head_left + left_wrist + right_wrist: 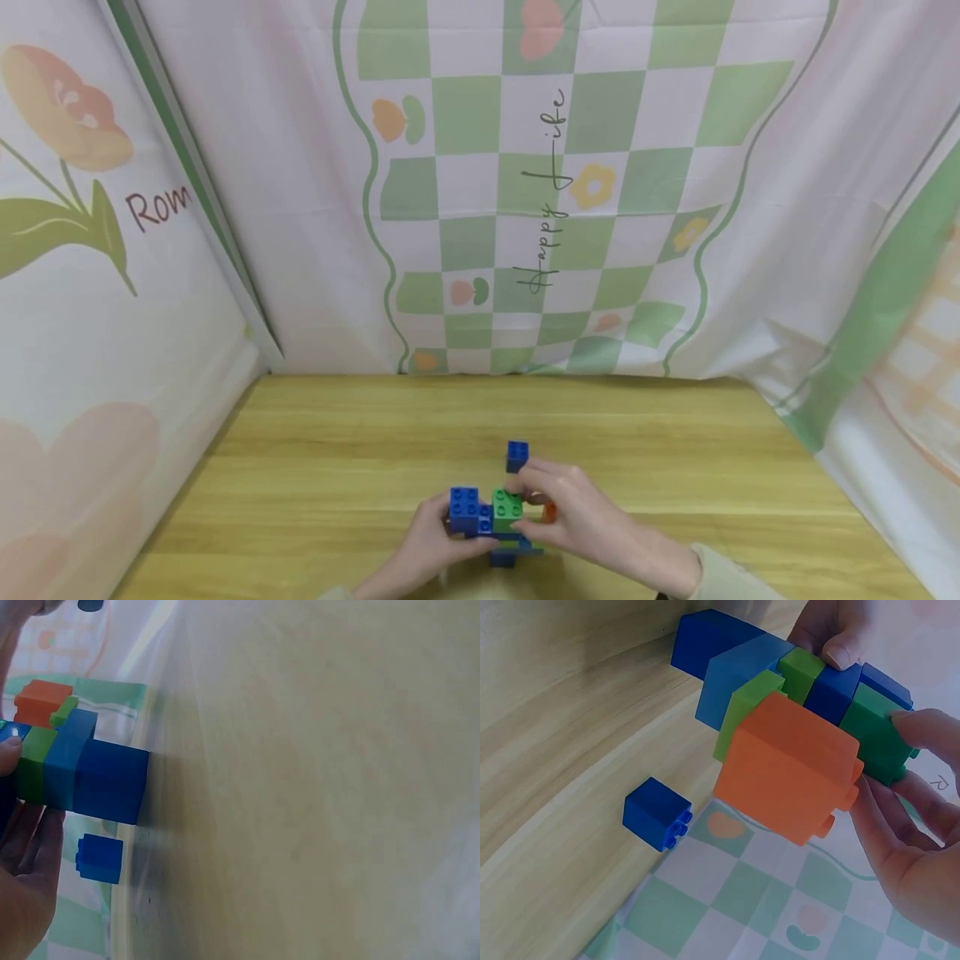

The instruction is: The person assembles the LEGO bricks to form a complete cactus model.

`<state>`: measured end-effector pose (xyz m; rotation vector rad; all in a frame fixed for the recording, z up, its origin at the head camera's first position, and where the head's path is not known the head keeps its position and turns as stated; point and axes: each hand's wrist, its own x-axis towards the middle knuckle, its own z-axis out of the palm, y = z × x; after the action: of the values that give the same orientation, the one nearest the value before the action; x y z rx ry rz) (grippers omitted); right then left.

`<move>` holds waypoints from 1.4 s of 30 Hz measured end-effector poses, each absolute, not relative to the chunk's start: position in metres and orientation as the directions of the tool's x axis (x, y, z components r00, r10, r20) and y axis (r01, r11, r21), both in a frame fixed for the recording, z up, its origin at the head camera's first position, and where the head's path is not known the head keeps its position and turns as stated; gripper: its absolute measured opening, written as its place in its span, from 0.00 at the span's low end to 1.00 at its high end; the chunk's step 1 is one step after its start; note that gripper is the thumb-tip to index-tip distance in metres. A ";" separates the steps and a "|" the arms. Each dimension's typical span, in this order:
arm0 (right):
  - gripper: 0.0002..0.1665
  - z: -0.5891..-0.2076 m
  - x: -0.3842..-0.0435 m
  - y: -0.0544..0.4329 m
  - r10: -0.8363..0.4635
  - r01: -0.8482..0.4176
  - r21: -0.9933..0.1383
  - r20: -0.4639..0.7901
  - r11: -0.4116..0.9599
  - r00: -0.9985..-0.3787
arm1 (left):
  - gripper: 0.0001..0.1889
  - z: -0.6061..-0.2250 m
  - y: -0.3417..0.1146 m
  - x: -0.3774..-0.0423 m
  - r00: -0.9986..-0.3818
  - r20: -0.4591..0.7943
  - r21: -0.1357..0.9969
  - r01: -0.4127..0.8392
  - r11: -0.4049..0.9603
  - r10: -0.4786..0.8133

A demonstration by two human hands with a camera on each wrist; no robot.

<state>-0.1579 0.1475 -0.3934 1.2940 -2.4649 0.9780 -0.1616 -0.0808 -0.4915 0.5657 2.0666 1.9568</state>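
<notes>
A stack of toy building blocks stands on the table between both hands. My left hand (431, 537) grips its left side, near a raised blue block (464, 510). With thumb and fingers, my right hand (573, 508) pinches a green block (507, 510) at the top of the stack. In the right wrist view the green block sits against a dark blue one. An orange block (791, 769) on a light green piece (746, 712) sticks out from the side. Lower down are a lighter blue piece (739, 671) and a dark blue block (712, 639) at the base.
A separate blue block (517, 456) rests on the wooden table (337, 450) just beyond the right hand. Behind the table hangs a curtain (607, 108) with green checks, and another printed curtain (90, 333) closes off the left side.
</notes>
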 end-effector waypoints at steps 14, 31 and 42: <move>0.19 -0.394 -0.160 0.146 -0.649 -0.767 -0.493 0.433 0.411 -0.626 | 0.24 -0.490 -0.081 -0.161 -0.898 0.085 0.993 0.113 0.040 0.431; 0.23 -0.397 -0.156 0.146 -0.658 -0.817 -0.372 0.485 0.441 -0.576 | 0.24 -0.489 -0.081 -0.161 -0.901 0.095 0.990 0.130 0.055 0.424; 0.22 -0.395 -0.156 0.151 -0.657 -0.792 -0.452 0.456 0.410 -0.600 | 0.24 -0.489 -0.081 -0.161 -0.905 0.091 0.988 0.133 0.074 0.416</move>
<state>-0.1561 0.1508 -0.3949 1.2831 -2.4576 0.9605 -0.1607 -0.0807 -0.4890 0.5575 2.1315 1.9230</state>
